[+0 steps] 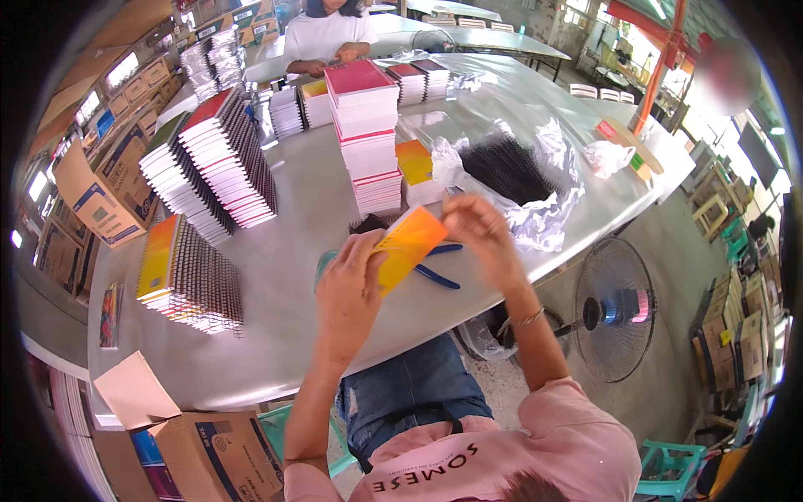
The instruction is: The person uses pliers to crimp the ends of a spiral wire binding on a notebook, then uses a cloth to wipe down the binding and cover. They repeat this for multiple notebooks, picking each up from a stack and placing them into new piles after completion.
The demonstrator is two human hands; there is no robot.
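The orange notebook (pixel 407 248) is up in both hands above the near edge of the bench (pixel 309 217), tilted, its long side running from lower left to upper right. The left hand (pixel 350 289) has its grip clamped on the notebook's lower end, thumb over the cover and fingers behind. The right hand (pixel 475 230) pinches the upper end, fingers curled together at the corner; whether a black wire binding already sits in this one I cannot tell.

As a judgement of progress, much looks done. Left of the notebook, leaning rows of spiral-bound notebooks (pixel 213 163) fill that side of the bench, and a shorter stack with an orange cover (pixel 180 276) lies nearer the edge. Behind the notebook rises a tall stack of red-covered pads (pixel 366 125), seemingly not yet bound, with a lower orange-topped pile (pixel 416 167) beside it, so a good deal seems left. Right of the notebook, crumpled plastic wrap holds a heap of black wire spirals (pixel 506 167). Just beneath the notebook lie blue-handled pliers (pixel 435 272).

Both forearms rise from the lower edge, elbows bent, wrists turned inward toward each other. Far behind the notebook, another person in a white shirt (pixel 328 38) works at the bench's far end.
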